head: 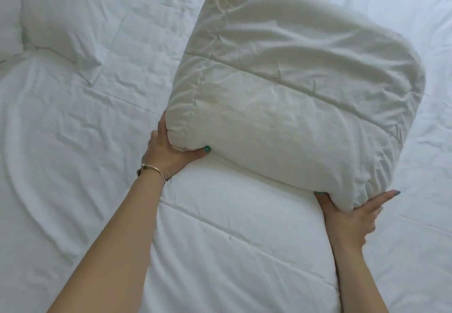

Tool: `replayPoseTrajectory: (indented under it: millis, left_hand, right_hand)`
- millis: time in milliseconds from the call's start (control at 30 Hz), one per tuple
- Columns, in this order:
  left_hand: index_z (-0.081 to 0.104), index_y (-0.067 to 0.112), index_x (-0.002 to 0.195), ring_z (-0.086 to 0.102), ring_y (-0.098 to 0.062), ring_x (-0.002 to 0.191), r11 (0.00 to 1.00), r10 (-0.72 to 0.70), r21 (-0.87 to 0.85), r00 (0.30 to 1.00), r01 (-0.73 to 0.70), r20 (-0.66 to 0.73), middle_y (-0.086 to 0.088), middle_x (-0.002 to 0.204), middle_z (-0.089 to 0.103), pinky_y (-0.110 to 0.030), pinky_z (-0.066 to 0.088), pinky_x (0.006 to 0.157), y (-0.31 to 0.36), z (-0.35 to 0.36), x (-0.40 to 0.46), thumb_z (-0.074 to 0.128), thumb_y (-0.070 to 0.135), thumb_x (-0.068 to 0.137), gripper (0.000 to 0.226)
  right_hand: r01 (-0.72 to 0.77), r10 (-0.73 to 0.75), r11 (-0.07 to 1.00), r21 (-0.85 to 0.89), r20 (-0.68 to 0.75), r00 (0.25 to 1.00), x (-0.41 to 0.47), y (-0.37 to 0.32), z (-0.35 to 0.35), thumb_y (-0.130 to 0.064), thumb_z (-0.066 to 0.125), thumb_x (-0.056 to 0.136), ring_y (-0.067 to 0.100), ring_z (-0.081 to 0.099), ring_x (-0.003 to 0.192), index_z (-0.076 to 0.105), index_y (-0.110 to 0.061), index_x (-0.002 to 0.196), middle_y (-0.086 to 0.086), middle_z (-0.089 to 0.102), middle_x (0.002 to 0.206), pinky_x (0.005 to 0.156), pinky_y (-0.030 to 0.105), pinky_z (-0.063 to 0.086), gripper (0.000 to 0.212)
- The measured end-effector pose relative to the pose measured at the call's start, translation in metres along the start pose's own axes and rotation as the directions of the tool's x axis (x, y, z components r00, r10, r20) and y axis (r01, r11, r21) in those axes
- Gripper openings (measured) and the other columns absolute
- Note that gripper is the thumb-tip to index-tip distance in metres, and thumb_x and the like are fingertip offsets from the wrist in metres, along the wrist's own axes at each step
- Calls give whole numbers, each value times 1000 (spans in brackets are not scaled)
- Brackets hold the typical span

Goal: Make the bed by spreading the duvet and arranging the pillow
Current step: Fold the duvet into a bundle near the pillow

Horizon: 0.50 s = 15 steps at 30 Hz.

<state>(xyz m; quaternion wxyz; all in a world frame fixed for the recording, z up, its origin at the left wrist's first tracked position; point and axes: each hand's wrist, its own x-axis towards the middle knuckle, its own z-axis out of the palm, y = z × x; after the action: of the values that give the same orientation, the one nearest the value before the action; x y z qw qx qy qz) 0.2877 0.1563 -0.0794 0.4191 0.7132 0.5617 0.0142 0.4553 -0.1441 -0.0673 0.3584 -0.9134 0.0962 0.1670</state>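
Note:
An off-white, slightly stained pillow (293,87) is held tilted above the bed, filling the upper right of the head view. My left hand (168,151) grips its near left corner, thumb on top and fingers underneath. My right hand (352,215) grips the near right corner from below, fingers curled round the edge. Beneath the pillow lies a white quilted duvet (232,234), spread over the bed with stitched seams showing.
A second white pillow (63,16) lies at the upper left on the wrinkled white bedding (61,141). A bracelet circles my left wrist (151,169). White bedding fills the whole view; no bed edge shows.

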Motion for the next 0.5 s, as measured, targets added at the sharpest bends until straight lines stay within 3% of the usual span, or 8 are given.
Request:
replayPoseTrajectory:
  millis: [100,233,367,500]
  left_hand:
    - [-1,55,142,44,-28,124,1000,26,8,997,-25,-70,-4,135,41,-48,44,96,1,3,-8,80,71,33,137]
    - [-10,49,145,49,-34,118,991,104,98,980,-88,-169,-10,128,45,-55,47,91,1,11,-19,75,79,35,142]
    - [12,41,147,52,-33,113,991,126,77,968,-112,-219,-8,122,49,-52,48,89,0,16,-21,77,77,36,133]
    - [22,40,142,55,-35,107,989,145,41,963,-139,-228,-8,120,48,-50,46,88,-16,20,-9,61,83,37,120]
  right_hand:
    - [-1,0,999,55,26,1000,1,4,2,-76,67,39,35,27,136,-19,-47,146,17,29,150,105,58,28,141]
    - [-68,71,996,56,-36,997,2,5,7,-78,63,38,33,43,123,1,-56,144,9,37,136,87,48,36,124]
    - [-50,57,998,46,-150,987,1,7,20,-80,57,38,32,49,115,15,-45,147,8,39,132,80,40,36,121]
    - [-72,73,997,9,-206,976,6,13,35,-79,55,40,33,53,107,19,-41,147,6,38,126,80,42,40,119]
